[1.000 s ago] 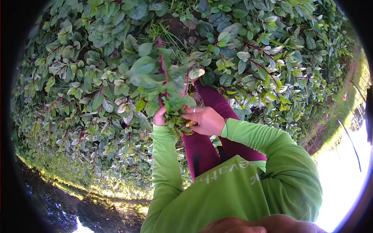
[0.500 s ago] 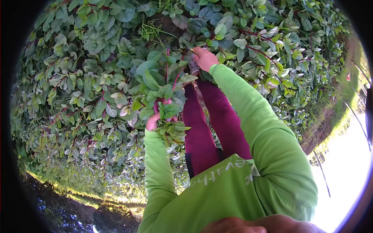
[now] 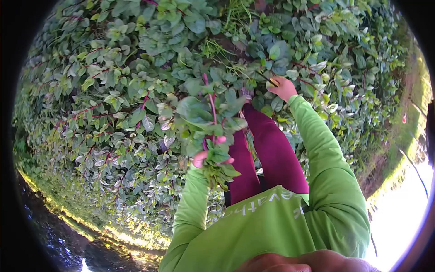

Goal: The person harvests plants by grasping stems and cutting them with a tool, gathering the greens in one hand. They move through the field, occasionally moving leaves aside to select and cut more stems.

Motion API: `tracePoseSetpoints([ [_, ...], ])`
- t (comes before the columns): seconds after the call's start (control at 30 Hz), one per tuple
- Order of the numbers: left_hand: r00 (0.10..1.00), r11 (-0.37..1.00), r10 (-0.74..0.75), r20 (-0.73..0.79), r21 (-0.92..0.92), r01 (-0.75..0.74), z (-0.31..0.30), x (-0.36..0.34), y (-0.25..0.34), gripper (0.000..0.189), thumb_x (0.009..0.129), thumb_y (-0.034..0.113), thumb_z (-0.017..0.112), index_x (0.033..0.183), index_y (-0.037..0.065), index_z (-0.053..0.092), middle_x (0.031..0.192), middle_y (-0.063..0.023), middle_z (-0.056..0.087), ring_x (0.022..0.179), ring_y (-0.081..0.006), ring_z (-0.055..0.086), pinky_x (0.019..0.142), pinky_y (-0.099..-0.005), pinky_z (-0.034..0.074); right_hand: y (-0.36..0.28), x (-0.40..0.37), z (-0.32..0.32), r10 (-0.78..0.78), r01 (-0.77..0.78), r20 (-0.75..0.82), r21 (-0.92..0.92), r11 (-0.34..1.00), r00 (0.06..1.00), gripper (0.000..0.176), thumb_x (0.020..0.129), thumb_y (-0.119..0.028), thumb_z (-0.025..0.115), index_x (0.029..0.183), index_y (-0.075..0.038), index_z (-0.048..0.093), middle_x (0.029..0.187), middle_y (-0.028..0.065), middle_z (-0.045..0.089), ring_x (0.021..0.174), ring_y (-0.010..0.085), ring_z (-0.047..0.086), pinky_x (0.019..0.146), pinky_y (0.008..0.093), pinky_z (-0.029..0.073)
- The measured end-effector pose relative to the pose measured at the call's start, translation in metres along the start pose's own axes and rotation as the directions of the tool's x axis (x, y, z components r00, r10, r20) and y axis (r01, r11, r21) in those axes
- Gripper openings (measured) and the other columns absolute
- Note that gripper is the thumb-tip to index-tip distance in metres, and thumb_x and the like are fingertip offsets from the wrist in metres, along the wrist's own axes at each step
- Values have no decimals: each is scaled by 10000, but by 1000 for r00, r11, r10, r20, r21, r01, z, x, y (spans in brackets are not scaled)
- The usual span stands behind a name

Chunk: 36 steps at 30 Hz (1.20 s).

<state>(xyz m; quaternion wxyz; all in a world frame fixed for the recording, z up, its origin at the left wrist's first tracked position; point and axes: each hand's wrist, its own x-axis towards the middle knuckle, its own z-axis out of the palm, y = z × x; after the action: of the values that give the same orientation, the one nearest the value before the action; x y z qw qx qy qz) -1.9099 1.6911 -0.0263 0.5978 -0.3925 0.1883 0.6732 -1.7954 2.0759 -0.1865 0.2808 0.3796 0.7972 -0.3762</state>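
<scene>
My left hand [image 3: 200, 158] is wrapped round a bunch of leafy spinach-like stems [image 3: 213, 109], with purple-red stalks and broad green leaves. The bunch points up and away from me, and its leaves partly cover the fingers. My right hand [image 3: 284, 88] is closed on a slim knife [image 3: 265, 78] with a dark blade and a bit of yellow by the fingers. Its blade points left and away, above the growing plants [image 3: 312, 68], and the handle is mostly hidden in the fist.
Dense leafy plants with reddish stems [image 3: 113, 104] spread on both sides. Thin grass-like weeds [image 3: 217, 52] grow beyond the bunch. My legs in maroon trousers [image 3: 276, 149] stand among the plants, one patterned shoe [image 3: 247, 93] showing. A dirt and grass strip [image 3: 385, 158] runs along the right.
The right hand with the knife has moved right and slightly nearer. The left hand and its bunch have shifted right and a little nearer; the view has also moved.
</scene>
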Motion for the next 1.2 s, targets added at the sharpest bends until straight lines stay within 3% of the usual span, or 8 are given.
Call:
tracePoseSetpoints([
  [0.07,999,999,-45,23,-13,46,12,-6,-15,603,837,214,642,1373,75,403,946,-124,656,819,-274,651,875,-540,502,-91,20,-32,-215,215,-225,-25,976,950,445,725,-342,733,1074,-78,650,982,149,645,925,339,617,824,396,488],
  [0.2,996,963,80,45,-263,-66,9,0,-39,399,850,196,639,1225,120,526,930,-80,603,702,-192,539,933,-490,476,-287,72,-92,-649,736,-634,-182,653,419,389,762,-243,730,1083,-51,623,1010,164,623,979,349,585,843,399,482],
  [0.43,890,890,429,155,-242,-387,19,48,-6,414,940,374,469,1197,73,591,1371,-137,478,821,-212,553,891,-486,485,-454,147,-125,-705,606,-111,-429,669,700,313,811,-237,665,1084,-87,639,1035,205,635,956,356,613,818,445,503],
  [0.67,864,798,456,214,-528,-290,48,129,31,456,954,362,451,1328,112,520,1524,-109,286,1134,-393,541,908,-559,486,-300,122,-130,-558,597,-490,-92,797,670,291,720,-166,726,957,-38,614,897,152,603,865,361,598,767,415,488],
  [0.87,868,813,450,209,-498,-301,98,215,71,643,911,392,519,1428,52,344,1488,-288,243,1342,-391,348,1116,-464,310,-214,59,-123,-666,666,25,24,746,745,231,668,-38,697,890,-67,640,991,84,663,917,295,634,785,372,516],
  [0.97,918,902,383,103,-254,-348,98,248,96,512,926,369,487,1288,7,505,1221,-219,585,1092,-324,588,941,-414,483,-214,52,-115,-682,681,106,51,731,724,226,649,10,688,859,-49,629,980,98,669,909,279,649,773,339,522],
  [1.13,972,942,227,-68,-237,-237,89,246,98,386,937,291,492,1160,-8,591,997,-131,658,856,-254,648,782,-378,535,-235,92,-129,-350,376,396,12,926,849,191,753,-143,688,923,-73,638,948,112,663,907,297,642,781,386,518],
  [1.2,910,941,339,-239,95,-326,108,232,101,313,937,227,495,1102,-7,620,981,-125,659,847,-252,646,776,-366,534,-244,132,-131,-256,307,218,-245,920,942,266,798,-242,677,1022,-106,628,974,117,651,942,321,623,799,424,512],
])
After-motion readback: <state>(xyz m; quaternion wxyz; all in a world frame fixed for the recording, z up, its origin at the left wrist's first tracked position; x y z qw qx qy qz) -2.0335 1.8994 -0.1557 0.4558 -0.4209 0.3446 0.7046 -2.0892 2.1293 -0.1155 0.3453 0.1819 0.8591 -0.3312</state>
